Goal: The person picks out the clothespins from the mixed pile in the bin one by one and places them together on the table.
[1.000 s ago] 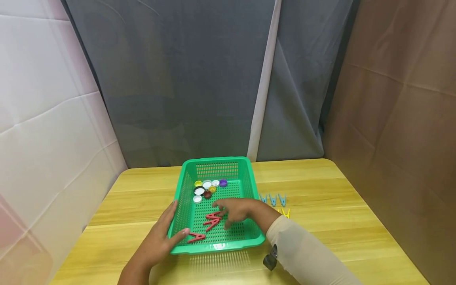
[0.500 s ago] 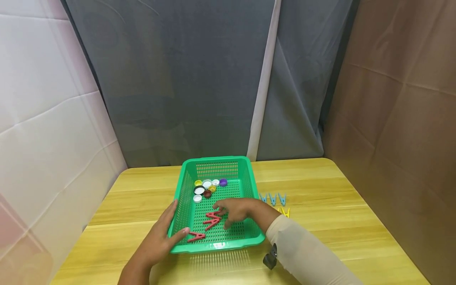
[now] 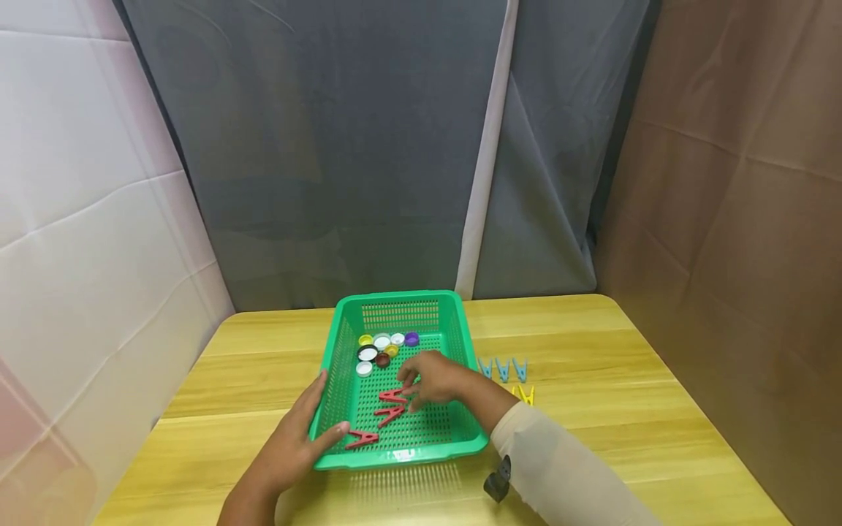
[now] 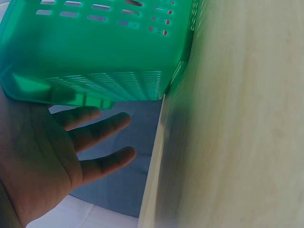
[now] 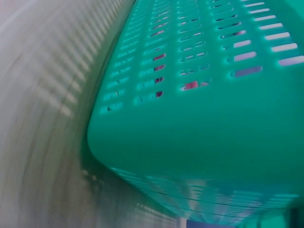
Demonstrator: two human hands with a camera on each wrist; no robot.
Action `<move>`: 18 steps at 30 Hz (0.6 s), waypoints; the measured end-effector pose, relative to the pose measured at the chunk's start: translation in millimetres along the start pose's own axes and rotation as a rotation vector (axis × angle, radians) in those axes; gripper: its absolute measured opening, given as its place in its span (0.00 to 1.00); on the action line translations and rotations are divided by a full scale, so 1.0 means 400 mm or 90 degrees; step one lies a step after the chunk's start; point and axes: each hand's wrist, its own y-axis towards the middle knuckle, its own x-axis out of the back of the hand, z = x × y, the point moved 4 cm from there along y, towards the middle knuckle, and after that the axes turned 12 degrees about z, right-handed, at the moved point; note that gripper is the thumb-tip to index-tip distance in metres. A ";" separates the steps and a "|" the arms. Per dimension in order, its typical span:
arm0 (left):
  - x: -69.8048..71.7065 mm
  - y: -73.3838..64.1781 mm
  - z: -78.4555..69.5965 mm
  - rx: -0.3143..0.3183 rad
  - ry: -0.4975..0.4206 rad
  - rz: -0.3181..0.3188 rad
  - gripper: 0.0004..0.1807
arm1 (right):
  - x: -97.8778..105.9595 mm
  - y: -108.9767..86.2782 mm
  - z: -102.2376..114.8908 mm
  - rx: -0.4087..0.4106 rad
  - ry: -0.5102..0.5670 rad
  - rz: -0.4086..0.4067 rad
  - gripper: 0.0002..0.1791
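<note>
A green plastic basket (image 3: 368, 462) with slotted walls stands on the table. My left hand (image 3: 286, 446) lies at its near left corner, thumb over the rim and fingers along the outside. The left wrist view shows those fingers (image 4: 102, 164) straight and spread. Inside the basket, my right hand (image 3: 430, 380) pinches the right end of the farthest red clothespin (image 3: 391, 396). Just nearer lies a second red clothespin (image 3: 389, 416), and a third red clothespin (image 3: 362, 439) sits by my left thumb. From the right wrist, the basket wall (image 5: 190, 128) hides my fingers.
Several bottle caps, among them a purple cap (image 3: 411, 339) and a white cap (image 3: 364, 369), lie at the basket's far left. Right of the basket, blue clothespins (image 3: 503, 370) form a row on the wooden table (image 3: 605, 409), with yellow clothespins (image 3: 526, 395) nearer.
My right hand has lifted slightly and its fingers have drawn together at the farthest red clothespin, which has shifted a little away from the second. My left hand stays in place.
</note>
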 end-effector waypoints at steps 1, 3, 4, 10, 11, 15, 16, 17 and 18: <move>0.000 0.000 0.001 0.001 -0.001 0.002 0.54 | 0.002 -0.002 0.002 0.001 -0.004 -0.013 0.30; -0.001 0.000 0.002 0.006 -0.001 0.005 0.55 | 0.006 -0.003 0.004 0.004 -0.012 -0.031 0.28; -0.001 0.001 0.002 0.006 0.000 0.006 0.55 | 0.007 -0.003 0.005 0.007 -0.016 -0.036 0.28; -0.001 0.002 0.005 0.005 0.000 0.007 0.55 | 0.014 -0.003 0.010 0.040 -0.004 -0.052 0.26; -0.001 0.002 0.005 0.004 0.000 0.007 0.55 | 0.014 -0.003 0.011 0.048 -0.004 -0.053 0.26; -0.001 0.001 0.005 -0.002 -0.001 0.003 0.54 | 0.015 -0.002 0.013 0.096 -0.016 -0.044 0.21; -0.001 0.001 0.005 -0.004 -0.001 0.002 0.54 | 0.015 -0.002 0.014 0.108 -0.023 -0.039 0.20; -0.001 0.001 0.005 -0.005 -0.001 0.001 0.54 | 0.015 -0.003 0.015 0.118 -0.028 -0.032 0.20; -0.001 0.001 0.005 -0.005 0.000 0.001 0.54 | 0.016 -0.003 0.015 0.126 -0.034 -0.026 0.19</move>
